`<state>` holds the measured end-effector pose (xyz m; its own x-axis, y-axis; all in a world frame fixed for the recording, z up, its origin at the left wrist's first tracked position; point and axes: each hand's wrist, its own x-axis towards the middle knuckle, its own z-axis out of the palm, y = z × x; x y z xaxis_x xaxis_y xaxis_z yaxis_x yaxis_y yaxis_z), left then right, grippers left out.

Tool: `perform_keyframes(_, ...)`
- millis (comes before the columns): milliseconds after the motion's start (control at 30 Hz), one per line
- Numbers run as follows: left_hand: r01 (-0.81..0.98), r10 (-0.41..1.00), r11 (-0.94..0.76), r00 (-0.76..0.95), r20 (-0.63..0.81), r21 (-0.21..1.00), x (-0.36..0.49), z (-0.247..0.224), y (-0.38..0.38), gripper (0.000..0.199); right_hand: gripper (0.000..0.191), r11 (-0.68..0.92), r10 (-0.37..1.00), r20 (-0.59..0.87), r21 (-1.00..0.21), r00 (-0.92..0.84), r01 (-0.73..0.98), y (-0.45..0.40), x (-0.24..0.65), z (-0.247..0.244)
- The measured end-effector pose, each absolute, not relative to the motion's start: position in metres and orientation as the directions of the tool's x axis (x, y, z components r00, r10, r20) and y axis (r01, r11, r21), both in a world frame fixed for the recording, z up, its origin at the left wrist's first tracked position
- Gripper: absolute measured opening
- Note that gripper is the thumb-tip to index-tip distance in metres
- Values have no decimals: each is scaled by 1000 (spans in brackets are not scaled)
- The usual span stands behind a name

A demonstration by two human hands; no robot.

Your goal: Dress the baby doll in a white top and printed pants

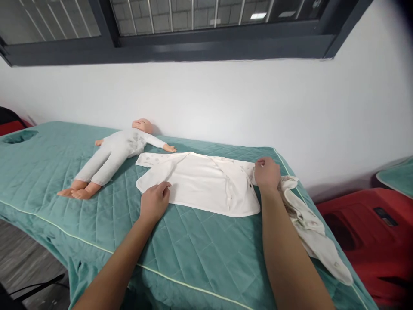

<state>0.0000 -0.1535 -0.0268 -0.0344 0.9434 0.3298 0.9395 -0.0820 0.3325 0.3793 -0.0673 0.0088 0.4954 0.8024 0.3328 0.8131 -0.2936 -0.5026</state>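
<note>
Forearms [290,249] nearest | white shirt [200,185] spread left-to-right | right-end sleeve [245,166] pinched by right hand [267,173] | near side touched by left hand [155,201], grip unclear

Sleeve [242,164] partly hidden by right hand [267,173], window [213,46] cropped

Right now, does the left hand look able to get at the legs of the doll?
Probably yes. The left hand is at the near edge of the white shirt, and only bare green cover shows between it and the doll's legs; nothing appears to block the way.
</note>
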Motion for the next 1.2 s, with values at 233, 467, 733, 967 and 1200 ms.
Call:
perform_keyframes(233, 929, 947, -79, -44, 320, 361, 0, -28, -153, 29, 31, -112, 881, 335, -538, 334, 836, -65, 349, 4)
perform_keyframes(467, 925, 949, -77, -46, 311, 371, -1, -28, -153, 29, 38, -184, 934, 168, -528, 315, 829, -67, 329, -4)
perform_keyframes(733, 926, 946, -79, -47, 321, 370, -1, -29, -152, 28, 24, -143, 911, 231, -600, 341, 787, -58, 333, 1)
perform_keyframes(967, 940, 925, -105, -27, 378, 324, 0, -30, -153, 28, 30, -211, 894, 197, -610, 404, 764, -58, 344, -1)
perform_keyframes(1200, 939, 918, -123, -15, 395, 321, -1, -32, -152, 26, 21, -155, 927, 182, -610, 328, 777, -60, 339, -4)
